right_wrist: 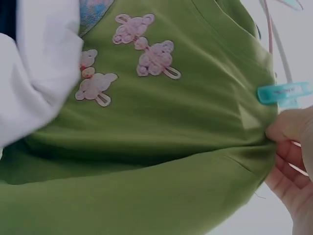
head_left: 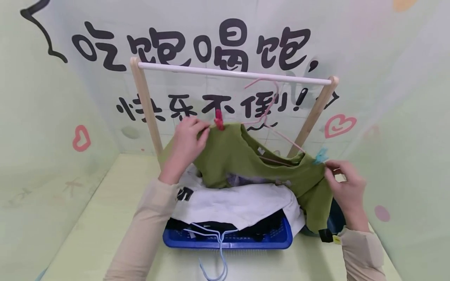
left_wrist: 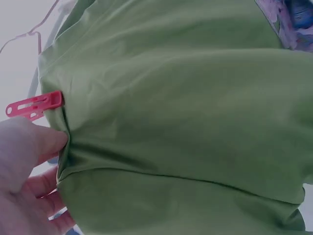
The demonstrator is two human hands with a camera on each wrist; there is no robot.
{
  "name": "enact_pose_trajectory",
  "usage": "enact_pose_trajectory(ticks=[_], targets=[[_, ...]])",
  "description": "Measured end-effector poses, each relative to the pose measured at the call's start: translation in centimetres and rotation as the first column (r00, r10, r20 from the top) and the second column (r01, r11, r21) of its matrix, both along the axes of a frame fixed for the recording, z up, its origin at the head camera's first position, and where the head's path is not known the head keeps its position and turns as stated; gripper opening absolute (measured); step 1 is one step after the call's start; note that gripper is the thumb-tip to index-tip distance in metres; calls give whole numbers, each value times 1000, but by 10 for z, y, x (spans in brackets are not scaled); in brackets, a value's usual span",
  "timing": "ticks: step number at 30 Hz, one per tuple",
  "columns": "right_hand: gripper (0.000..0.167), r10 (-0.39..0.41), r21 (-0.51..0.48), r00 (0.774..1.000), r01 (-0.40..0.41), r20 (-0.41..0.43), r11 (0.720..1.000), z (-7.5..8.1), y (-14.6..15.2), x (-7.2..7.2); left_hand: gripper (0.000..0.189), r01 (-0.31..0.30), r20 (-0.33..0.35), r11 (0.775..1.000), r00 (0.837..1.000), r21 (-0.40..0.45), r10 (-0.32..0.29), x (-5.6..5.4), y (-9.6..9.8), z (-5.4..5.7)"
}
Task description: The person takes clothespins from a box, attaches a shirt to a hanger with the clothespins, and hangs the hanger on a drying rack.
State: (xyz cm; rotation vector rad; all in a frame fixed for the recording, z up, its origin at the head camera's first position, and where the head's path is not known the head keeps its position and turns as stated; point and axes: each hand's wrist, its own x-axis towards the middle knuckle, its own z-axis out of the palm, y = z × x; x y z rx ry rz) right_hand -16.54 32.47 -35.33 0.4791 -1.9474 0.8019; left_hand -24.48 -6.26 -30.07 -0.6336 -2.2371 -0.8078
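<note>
A green shirt (head_left: 225,156) hangs on a pink hanger (head_left: 268,111), held up in front of the rack. My left hand (head_left: 188,142) pinches the shirt's shoulder edge, right beside a red clothespin (head_left: 218,120) clipped there. On the other side my right hand (head_left: 346,185) pinches the opposite shoulder just below a turquoise clothespin (head_left: 320,156). In the left wrist view the thumb (left_wrist: 46,142) presses on the green cloth. Pink knotted decorations (right_wrist: 156,58) show on the shirt's front in the right wrist view. The hanger's hook overlaps the white rod.
The rack has a white rod (head_left: 232,73) and wooden posts (head_left: 147,105). Below the shirt, a blue basket (head_left: 228,245) holds white clothing (head_left: 235,201) and dark clothing. A light-blue hanger (head_left: 220,249) lies over its front rim. A dark round container (head_left: 337,220) stands at the right.
</note>
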Motion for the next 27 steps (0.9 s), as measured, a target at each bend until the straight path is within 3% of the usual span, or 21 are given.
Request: enact_pose_trajectory(ticks=[5,9,16,22,27], targets=[[10,-125,-70,992,123,-22,990,16,9,-1,16,-11,-51,1000,999,0,11,-24,29,24],[9,-172,-91,985,173,12,981,24,14,-6,18,-32,-16,999,999,-18,32,-38,43,31],[10,-172,-62,985,174,33,983,16,19,-5,19,-23,127,995,991,-93,35,-47,50,21],[12,-138,-44,989,141,57,989,3,19,-3,16,-27,144,992,989,-124,45,-51,50,8],[14,-151,-68,987,154,47,986,-2,19,-3,16,-5,156,990,987,-142,27,-60,55,4]])
